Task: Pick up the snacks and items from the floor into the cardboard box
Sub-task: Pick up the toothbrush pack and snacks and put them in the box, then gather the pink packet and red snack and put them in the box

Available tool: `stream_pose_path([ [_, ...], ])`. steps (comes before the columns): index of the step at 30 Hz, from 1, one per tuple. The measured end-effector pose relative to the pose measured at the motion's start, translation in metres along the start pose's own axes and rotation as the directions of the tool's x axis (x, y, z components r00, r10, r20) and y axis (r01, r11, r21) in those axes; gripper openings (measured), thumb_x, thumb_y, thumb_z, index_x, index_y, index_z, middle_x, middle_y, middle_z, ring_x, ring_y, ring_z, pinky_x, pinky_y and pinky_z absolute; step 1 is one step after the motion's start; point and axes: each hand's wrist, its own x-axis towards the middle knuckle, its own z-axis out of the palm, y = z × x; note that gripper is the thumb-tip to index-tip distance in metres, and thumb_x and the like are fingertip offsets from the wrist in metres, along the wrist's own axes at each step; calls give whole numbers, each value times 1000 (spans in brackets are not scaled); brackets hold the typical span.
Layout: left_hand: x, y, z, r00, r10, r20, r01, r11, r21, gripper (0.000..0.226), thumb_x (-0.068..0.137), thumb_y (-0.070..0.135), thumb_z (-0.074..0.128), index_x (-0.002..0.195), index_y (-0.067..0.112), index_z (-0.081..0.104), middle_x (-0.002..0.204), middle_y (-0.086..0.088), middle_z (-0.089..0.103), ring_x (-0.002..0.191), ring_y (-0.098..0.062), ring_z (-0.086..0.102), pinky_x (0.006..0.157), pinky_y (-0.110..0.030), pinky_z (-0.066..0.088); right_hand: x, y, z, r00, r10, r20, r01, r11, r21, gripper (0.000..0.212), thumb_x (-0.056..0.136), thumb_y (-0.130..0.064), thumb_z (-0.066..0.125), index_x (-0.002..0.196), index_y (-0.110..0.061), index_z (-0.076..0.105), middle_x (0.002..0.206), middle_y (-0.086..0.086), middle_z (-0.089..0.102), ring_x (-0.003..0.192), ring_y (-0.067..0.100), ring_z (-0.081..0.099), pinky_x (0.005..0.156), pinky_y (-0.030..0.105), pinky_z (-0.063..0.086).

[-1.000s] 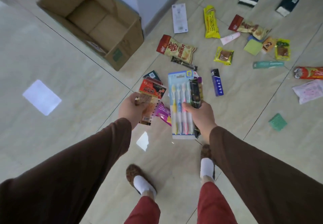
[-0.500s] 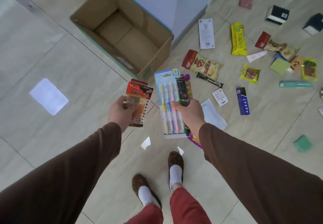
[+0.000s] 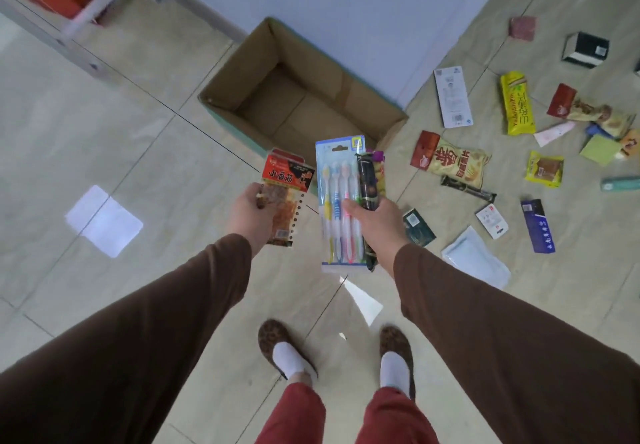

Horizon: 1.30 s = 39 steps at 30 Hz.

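While standing on tiled floor (image 3: 145, 139), left hand (image 3: 247, 217) gripping one red snack pack (image 3: 284, 198), right hand (image 3: 375, 220) clutching four-brush toothbrush pack (image 3: 337, 201) plus dark wrapper (image 3: 367, 184); one cardboard box (image 3: 235, 97) sitting open ahead.

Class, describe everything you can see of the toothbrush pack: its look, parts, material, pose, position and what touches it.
The toothbrush pack is a flat blister card, pale blue with a clear plastic front and a hang hole at the top. It holds several brushes side by side, heads up, with yellow, blue and pink handles. It is unopened, lengthwise away from the person, off the floor just short of the box. The right hand grips it with a dark snack packet pressed against its right edge.
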Motion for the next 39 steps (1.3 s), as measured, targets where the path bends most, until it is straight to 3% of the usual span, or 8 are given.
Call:
stream_pose_path([
  [6,80,27,-37,999,22,33,-25,995,94,15,102,11,47,112,21,53,103,-3,66,74,-16,68,58,-27,55,34,-44,41,997,62,-47,-56,992,111,28,88,-44,80,100,-20,73,96,-1,75,92,22,70,76,29,50],
  [16,197,98,-42,986,107,129,-136,961,243,13,102,14,51,113,21,51,104,0,61,92,-21,63,81,-38,58,134,-101,73,968,222,-115,-195,958,213,51,68,-56,79,109,-25,75,104,-5,78,94,20,76,91,43,62],
  [19,230,115,-38,971,129,203,-181,947,264,31,99,19,60,127,21,49,112,0,66,100,-22,67,91,-42,58,170,-102,84,958,260,-118,-227,945,233,86,47,-78,77,120,-33,72,125,-1,73,113,26,71,98,46,59],
  [21,250,123,-37,959,150,242,-221,928,300,56,94,25,67,143,22,40,124,-3,66,108,-25,66,96,-38,53,188,-104,88,956,272,-112,-238,939,246,82,39,-94,73,105,-45,75,140,7,66,121,28,65,105,48,55],
  [23,264,128,-38,949,156,274,-247,909,337,67,93,26,69,150,22,34,132,-6,64,115,-27,62,99,-36,49,195,-110,90,956,277,-95,-246,936,253,85,36,-100,68,93,-37,77,139,11,67,122,23,61,109,52,51],
  [27,274,125,-46,920,176,349,-317,860,401,63,94,24,66,150,24,36,137,-7,60,118,-28,60,104,-40,48,187,-105,99,926,364,-101,-314,889,333,74,35,-81,82,97,-43,65,147,8,59,130,27,61,104,47,55],
  [32,262,114,-63,861,210,464,-439,766,468,50,94,27,64,140,18,47,127,-5,66,111,-26,63,97,-37,50,131,-126,108,909,358,-215,-281,905,319,22,88,-34,77,108,-26,70,120,4,69,103,20,68,74,30,59],
  [39,219,124,-59,782,250,571,-554,700,451,39,94,24,63,132,16,57,125,-2,68,109,-21,64,95,-31,48,72,-111,95,880,383,-280,-253,878,407,12,96,-24,69,108,-20,71,103,-2,72,89,14,67,69,27,52],
])
